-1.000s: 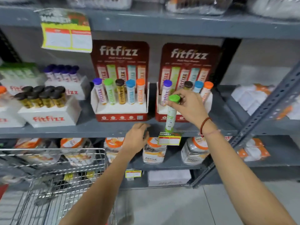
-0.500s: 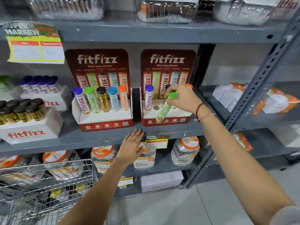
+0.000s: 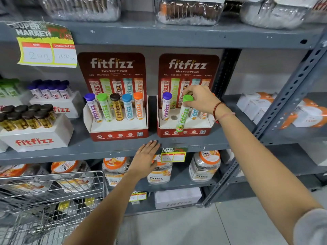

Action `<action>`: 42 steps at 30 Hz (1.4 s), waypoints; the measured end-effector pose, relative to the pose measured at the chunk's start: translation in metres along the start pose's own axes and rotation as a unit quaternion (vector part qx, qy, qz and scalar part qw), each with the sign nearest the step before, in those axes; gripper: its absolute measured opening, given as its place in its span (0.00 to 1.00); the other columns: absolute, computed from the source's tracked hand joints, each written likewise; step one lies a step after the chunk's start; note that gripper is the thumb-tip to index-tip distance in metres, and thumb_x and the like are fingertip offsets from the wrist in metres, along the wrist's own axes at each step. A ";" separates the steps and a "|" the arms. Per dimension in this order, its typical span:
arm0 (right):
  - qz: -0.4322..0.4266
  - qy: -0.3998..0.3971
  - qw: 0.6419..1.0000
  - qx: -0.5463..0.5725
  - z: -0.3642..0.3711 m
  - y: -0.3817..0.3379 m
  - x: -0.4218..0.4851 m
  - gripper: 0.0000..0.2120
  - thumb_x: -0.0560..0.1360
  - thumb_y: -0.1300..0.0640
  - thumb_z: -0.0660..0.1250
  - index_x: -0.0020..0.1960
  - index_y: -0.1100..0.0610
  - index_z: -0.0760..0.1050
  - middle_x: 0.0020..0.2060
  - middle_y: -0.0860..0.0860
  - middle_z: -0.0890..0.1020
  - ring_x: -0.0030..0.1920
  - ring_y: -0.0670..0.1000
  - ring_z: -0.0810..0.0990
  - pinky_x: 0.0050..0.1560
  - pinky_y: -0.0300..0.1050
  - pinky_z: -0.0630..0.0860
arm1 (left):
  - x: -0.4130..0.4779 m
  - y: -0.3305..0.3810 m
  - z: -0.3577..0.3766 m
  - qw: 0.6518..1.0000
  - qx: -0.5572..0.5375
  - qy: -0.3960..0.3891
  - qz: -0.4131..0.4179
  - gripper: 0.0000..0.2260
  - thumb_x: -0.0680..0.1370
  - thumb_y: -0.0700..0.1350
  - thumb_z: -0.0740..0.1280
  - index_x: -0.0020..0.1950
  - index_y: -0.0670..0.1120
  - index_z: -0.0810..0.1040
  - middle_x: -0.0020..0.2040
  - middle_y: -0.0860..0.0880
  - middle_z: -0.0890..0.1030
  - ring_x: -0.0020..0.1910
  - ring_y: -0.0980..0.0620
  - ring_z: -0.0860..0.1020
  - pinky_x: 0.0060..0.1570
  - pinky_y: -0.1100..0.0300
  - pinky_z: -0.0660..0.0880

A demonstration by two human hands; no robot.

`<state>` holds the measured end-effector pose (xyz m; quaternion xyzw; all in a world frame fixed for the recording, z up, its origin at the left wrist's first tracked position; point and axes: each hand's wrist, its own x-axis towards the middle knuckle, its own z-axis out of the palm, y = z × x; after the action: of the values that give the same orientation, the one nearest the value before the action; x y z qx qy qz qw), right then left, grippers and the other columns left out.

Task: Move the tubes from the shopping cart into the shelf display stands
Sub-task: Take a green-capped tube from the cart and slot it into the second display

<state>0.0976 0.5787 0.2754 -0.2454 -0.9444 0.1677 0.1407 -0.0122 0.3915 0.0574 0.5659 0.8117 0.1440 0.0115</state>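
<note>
Up at the middle shelf (image 3: pixel 113 151), the right hand (image 3: pixel 200 101) pinches a green-capped tube (image 3: pixel 183 114) by its cap, fingers curled over the top. That tube hangs slightly tilted in front of the right display stand (image 3: pixel 184 129), its lower end down over the stand's red front lip and not seated in any hole. Just left of it an empty hole (image 3: pixel 174 117) shows in the stand's white top, between a purple-capped tube (image 3: pixel 166 106) already standing upright and the tubes partly hidden behind the held one; of these, only the lower parts of a blue-labelled and an orange-labelled tube can be made out under the wrist.

The left hand (image 3: pixel 146 159) holds nothing: it lies flat and open, fingers together, with the fingertips (image 3: pixel 154 143) resting on the front edge of the shelf, between the two stands. The left display stand (image 3: pixel 116 128) carries a full row of five upright tubes, capped purple, green, brown, blue and orange.

At lower left the wire shopping cart (image 3: pixel 53 197) stands beside the shelving; what lies inside it is too blurred to tell. A yellow price tag (image 3: pixel 173 155) hangs from the shelf edge just right of the left hand.
</note>
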 end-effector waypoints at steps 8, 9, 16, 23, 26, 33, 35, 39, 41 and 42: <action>0.004 0.022 1.000 0.010 0.005 0.006 0.020 0.19 0.71 0.59 0.70 0.61 0.60 0.73 0.61 0.58 0.76 0.63 0.58 0.72 0.64 0.52 0.70 | 0.001 -0.001 0.000 1.000 0.002 0.001 0.003 0.28 0.79 0.48 0.60 0.75 0.49 0.51 0.76 0.49 0.52 0.74 0.51 0.49 0.69 0.58 0.40; 0.004 0.026 1.000 0.013 0.007 0.007 0.023 0.19 0.72 0.60 0.70 0.61 0.60 0.73 0.61 0.58 0.76 0.63 0.58 0.72 0.65 0.52 0.70 | 0.000 -0.001 -0.001 1.000 0.004 0.001 0.004 0.28 0.79 0.48 0.60 0.75 0.49 0.51 0.76 0.49 0.52 0.74 0.52 0.49 0.69 0.58 0.40; 0.006 0.056 0.998 0.025 0.021 0.012 0.036 0.19 0.72 0.59 0.70 0.62 0.59 0.73 0.62 0.59 0.76 0.62 0.57 0.74 0.64 0.52 0.72 | 0.001 -0.001 0.000 1.000 0.006 -0.002 0.002 0.28 0.79 0.49 0.60 0.75 0.49 0.50 0.76 0.49 0.52 0.74 0.52 0.49 0.69 0.58 0.40; 0.008 0.051 0.999 0.015 0.021 0.013 0.045 0.20 0.72 0.56 0.70 0.63 0.57 0.72 0.61 0.58 0.76 0.62 0.59 0.73 0.65 0.56 0.71 | 0.000 0.000 -0.001 1.000 0.002 -0.006 -0.001 0.28 0.79 0.48 0.60 0.75 0.49 0.50 0.76 0.49 0.52 0.74 0.52 0.48 0.70 0.56 0.42; -0.005 0.027 1.000 -0.008 0.022 0.013 0.046 0.20 0.72 0.58 0.70 0.63 0.59 0.72 0.63 0.58 0.76 0.64 0.59 0.72 0.66 0.54 0.69 | 0.000 0.000 -0.001 1.000 0.000 -0.010 -0.001 0.28 0.79 0.48 0.60 0.75 0.49 0.50 0.77 0.49 0.51 0.74 0.52 0.48 0.71 0.55 0.43; -0.013 0.003 1.000 -0.021 0.030 0.014 0.045 0.21 0.71 0.57 0.71 0.62 0.58 0.73 0.64 0.57 0.75 0.67 0.58 0.70 0.66 0.51 0.67 | -0.001 0.001 -0.002 1.000 0.003 -0.018 -0.004 0.28 0.79 0.48 0.59 0.75 0.50 0.49 0.77 0.50 0.50 0.74 0.52 0.47 0.72 0.54 0.43; -0.010 0.006 1.000 -0.021 0.032 0.014 0.045 0.20 0.71 0.57 0.71 0.62 0.58 0.74 0.64 0.57 0.76 0.66 0.57 0.71 0.65 0.51 0.68 | 0.000 0.001 -0.002 1.000 0.004 -0.017 -0.006 0.28 0.79 0.48 0.59 0.75 0.50 0.49 0.77 0.50 0.50 0.74 0.52 0.47 0.71 0.55 0.41; -0.010 0.004 1.000 -0.024 0.033 0.015 0.047 0.19 0.70 0.56 0.72 0.60 0.56 0.74 0.61 0.57 0.78 0.61 0.57 0.75 0.61 0.52 0.72 | -0.001 0.002 -0.002 1.000 0.007 -0.013 -0.005 0.28 0.79 0.48 0.60 0.75 0.50 0.49 0.77 0.50 0.51 0.74 0.52 0.47 0.70 0.57 0.40; -0.010 0.005 1.000 -0.027 0.033 0.016 0.046 0.19 0.70 0.55 0.72 0.59 0.55 0.74 0.60 0.57 0.78 0.61 0.58 0.75 0.61 0.53 0.73 | -0.001 0.001 -0.002 1.000 0.001 -0.011 -0.004 0.28 0.79 0.48 0.60 0.75 0.50 0.50 0.77 0.49 0.51 0.74 0.52 0.48 0.69 0.57 0.40; -0.015 0.015 0.999 -0.029 0.036 0.018 0.046 0.19 0.70 0.54 0.72 0.59 0.55 0.74 0.60 0.57 0.78 0.61 0.58 0.74 0.61 0.53 0.72 | 0.000 0.001 -0.002 1.000 0.001 -0.010 -0.004 0.28 0.79 0.48 0.60 0.75 0.50 0.50 0.77 0.49 0.51 0.74 0.52 0.48 0.69 0.57 0.40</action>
<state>0.0542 0.6077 0.2446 -0.2375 -0.9503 0.1340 0.1502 -0.0113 0.3911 0.0594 0.5641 0.8139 0.1375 0.0192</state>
